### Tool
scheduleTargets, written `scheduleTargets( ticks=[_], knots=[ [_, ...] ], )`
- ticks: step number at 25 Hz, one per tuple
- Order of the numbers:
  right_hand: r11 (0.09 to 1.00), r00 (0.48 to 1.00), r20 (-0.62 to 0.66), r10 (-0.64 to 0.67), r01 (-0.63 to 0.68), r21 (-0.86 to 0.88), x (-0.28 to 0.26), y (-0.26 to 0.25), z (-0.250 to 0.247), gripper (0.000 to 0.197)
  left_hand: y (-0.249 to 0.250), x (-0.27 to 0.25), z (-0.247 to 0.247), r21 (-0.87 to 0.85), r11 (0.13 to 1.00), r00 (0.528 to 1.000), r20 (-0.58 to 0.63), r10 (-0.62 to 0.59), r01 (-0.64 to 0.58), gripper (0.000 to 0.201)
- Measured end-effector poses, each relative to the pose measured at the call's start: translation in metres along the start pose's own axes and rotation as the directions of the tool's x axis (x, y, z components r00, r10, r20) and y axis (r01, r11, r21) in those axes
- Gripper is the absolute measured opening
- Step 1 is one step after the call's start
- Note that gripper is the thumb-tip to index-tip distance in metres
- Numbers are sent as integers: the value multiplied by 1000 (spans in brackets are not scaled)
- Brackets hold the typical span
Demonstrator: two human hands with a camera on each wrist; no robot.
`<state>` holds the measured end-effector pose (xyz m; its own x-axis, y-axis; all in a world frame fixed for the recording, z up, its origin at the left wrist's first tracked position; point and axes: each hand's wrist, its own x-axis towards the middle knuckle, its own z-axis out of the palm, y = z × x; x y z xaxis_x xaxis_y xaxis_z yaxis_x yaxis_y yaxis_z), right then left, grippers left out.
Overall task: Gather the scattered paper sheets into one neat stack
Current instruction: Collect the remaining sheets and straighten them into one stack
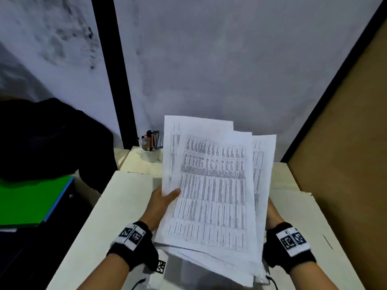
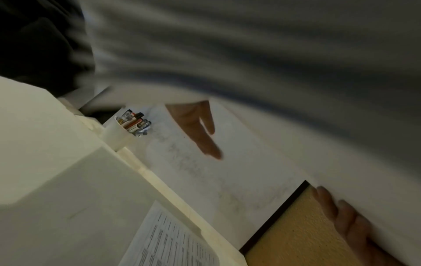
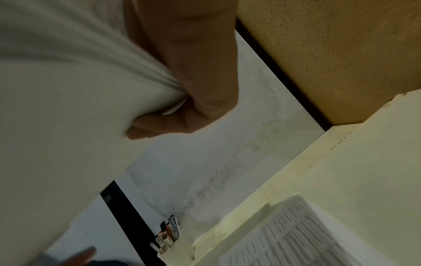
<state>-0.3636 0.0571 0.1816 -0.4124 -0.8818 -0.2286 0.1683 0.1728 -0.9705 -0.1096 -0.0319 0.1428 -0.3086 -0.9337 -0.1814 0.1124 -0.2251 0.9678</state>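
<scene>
The left hand point(image 1: 162, 203) is pinching the left edge of the paper sheets point(image 1: 211, 185), with the thumb lying across the printed face and the fingers point(image 2: 200, 129) lying straight against the back, as the left wrist view shows. The right hand point(image 1: 273, 214) is gripping the right edge of the same sheets; its thumb and curled fingers point(image 3: 157, 128) are clamping the bunched paper, as the right wrist view shows.

The sheets are being held tilted above the white table point(image 1: 117, 208), between the two hands, with the printed side facing the person. They are fanned: several top corners are standing offset from one another, and the lower edges are splayed unevenly.

One further printed sheet point(image 2: 173, 239) is lying on the table below the held sheets.

Likely faults:
- A loosely caught inner sheet could be slipping out of the fan, because each hand is holding one side edge only.
- The right-hand clamp could be creasing the paper where it is bunching.
- The upper corners could be striking the pen cup point(image 1: 151, 150), which is standing just behind the sheets on the table.
</scene>
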Motion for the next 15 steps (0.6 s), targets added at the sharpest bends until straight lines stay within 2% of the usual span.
scheduleTargets(
  ticks=[2,3,4,6,7,8,9,11,12,15],
  knots=[
    [992,999,-5,46,-46,121,5,1,1,37,-11,1,-5,-6,996,992,83,-91,92,55],
    [985,997,12,71,-72,160,10,1,1,37,-16,-1,-7,14,996,992,86,-93,92,54],
    [975,995,54,85,-94,202,16,5,-4,39,-17,-2,-8,39,997,995,62,-72,70,42],
    [945,984,134,113,-148,290,21,10,-11,60,-14,-5,-6,93,996,1000,-7,5,-4,22],
    [942,982,138,129,-164,291,21,11,-11,72,-10,-6,-4,110,993,998,-16,54,-52,24],
    [952,983,145,115,-150,266,22,16,-10,75,-6,-8,-3,124,988,995,-9,95,-93,26],
    [974,991,120,65,-89,209,24,19,-7,63,-1,-8,-2,131,984,992,1,125,-124,26],
    [998,999,-8,-45,45,32,24,19,1,26,5,-7,-2,107,983,988,23,150,-152,27],
    [997,996,-45,-80,80,-5,23,17,6,20,8,-5,-3,98,985,989,22,144,-145,29],
    [990,990,-9,-139,139,-1,18,19,15,23,9,-1,-1,86,993,996,1,86,-86,19]
  ],
)
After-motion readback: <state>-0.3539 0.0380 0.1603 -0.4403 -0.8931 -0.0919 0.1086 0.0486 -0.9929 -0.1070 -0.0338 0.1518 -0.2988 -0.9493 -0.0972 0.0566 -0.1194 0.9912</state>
